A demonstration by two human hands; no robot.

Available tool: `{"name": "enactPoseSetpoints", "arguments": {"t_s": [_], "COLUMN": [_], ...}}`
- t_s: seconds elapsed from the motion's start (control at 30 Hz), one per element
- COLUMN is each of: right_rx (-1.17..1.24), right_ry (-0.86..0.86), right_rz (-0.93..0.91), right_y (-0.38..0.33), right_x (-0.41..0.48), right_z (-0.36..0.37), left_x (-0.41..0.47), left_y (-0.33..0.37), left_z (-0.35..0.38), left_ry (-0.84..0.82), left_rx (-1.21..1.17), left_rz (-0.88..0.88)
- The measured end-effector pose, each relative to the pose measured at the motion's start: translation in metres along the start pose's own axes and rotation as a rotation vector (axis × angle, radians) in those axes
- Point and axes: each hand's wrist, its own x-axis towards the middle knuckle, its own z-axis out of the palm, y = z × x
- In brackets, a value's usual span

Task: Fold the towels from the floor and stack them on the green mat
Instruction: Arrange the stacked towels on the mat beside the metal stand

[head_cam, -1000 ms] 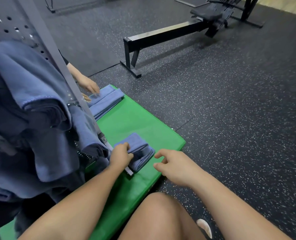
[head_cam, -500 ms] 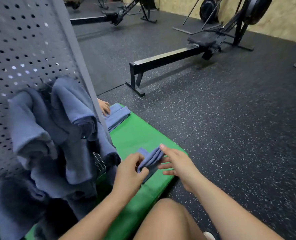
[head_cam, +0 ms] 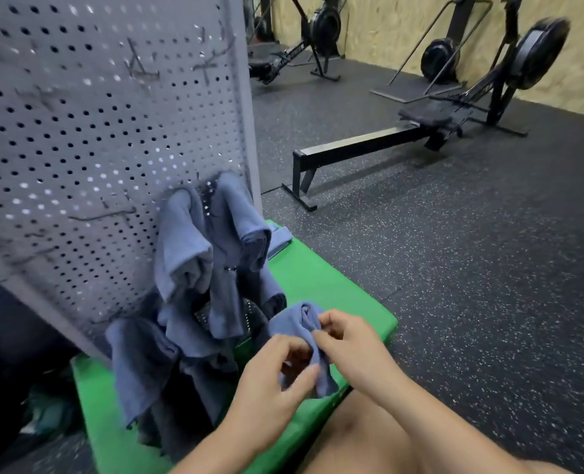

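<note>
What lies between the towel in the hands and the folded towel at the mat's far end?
Head view: only bare green mat separates the held towel from the folded towel; hanging towels border it leftward.

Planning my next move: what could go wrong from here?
The small blue cloth towel is bunched between the left hand and right hand, so its fold may end uneven. It is held above the near edge of the green padded mat; dropped, it could land on the speckled black floor. The hanging blue towels crowd the mat and might snag.
</note>
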Motion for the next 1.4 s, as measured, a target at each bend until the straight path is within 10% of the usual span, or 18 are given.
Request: {"name": "enactPoseSetpoints", "arguments": {"t_s": [0.2, 0.6, 1.4], "right_rx": [-0.239, -0.413, -0.360], "right_ry": [-0.105, -0.178, -0.338], "right_rz": [-0.244, -0.505, -0.613], "right_y": [-0.054, -0.132, -0.212], "right_x": [-0.025, -0.038, 0.012], "right_z": [-0.001, 0.016, 0.036], "left_x": [-0.009, 0.014, -0.002], "left_y": [0.020, 0.041, 0.049], "left_z": [-0.059, -0.145, -0.260], "left_ry": [0.089, 0.183, -0.053], "left_rx": [-0.078, 0.494, -0.086], "left_rz": [-0.028, 0.514, -0.064]}}
